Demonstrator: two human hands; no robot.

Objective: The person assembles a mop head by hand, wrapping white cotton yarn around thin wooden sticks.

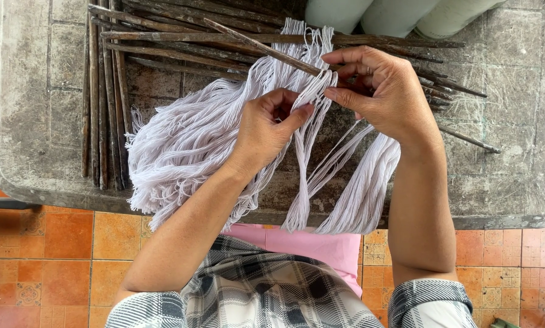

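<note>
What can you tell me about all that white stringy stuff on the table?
The bundle of pale white cotton-like threads lies spread over a worn grey table, its loose ends hanging past the near edge. It rests partly on dark thin wooden sticks. The left hand and right hand pinch a small strand looped around one stick.

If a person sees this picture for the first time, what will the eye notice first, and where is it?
First comes the big bundle of pale threads, spread across the middle of the worn grey table and hanging over its near edge. Just above it, the left hand and the right hand pinch a few strands around one thin dark stick. More dark sticks lie at the table's left and far side.
</note>
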